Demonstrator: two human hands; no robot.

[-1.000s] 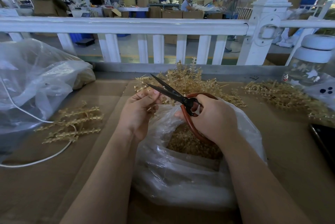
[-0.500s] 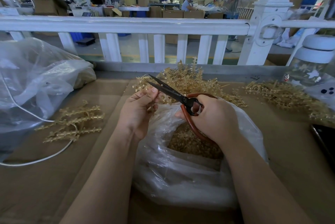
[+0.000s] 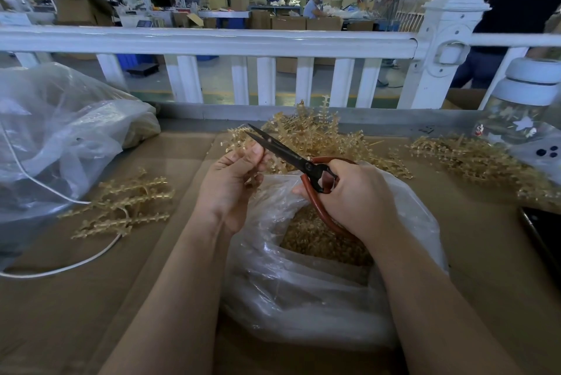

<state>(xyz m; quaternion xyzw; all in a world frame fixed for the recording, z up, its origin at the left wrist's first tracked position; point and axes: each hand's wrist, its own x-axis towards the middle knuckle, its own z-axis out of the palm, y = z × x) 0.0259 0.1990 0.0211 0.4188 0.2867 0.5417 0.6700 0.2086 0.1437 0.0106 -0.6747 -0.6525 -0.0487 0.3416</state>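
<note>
My right hand point(image 3: 355, 195) grips the red handles of black-bladed scissors point(image 3: 282, 151), whose blades point up and left and are nearly closed. My left hand point(image 3: 232, 183) pinches a small golden plastic sprig point(image 3: 239, 139) at the blades' tips. Both hands hover over an open clear plastic bag point(image 3: 303, 292) that holds a heap of cut golden pieces point(image 3: 312, 238).
Golden sprigs lie in piles behind the hands point(image 3: 306, 128), at the right point(image 3: 473, 159) and at the left point(image 3: 124, 207). A large plastic bag point(image 3: 57, 137) with a white cable point(image 3: 60, 265) sits left. A white-lidded jar point(image 3: 528, 107) and a dark phone point(image 3: 543, 235) are at right. A white railing point(image 3: 212, 40) borders the cardboard-covered table point(image 3: 60, 298).
The scissor blades have closed from open to nearly shut at the sprig in my left fingers. Both hands stayed in place over the bag.
</note>
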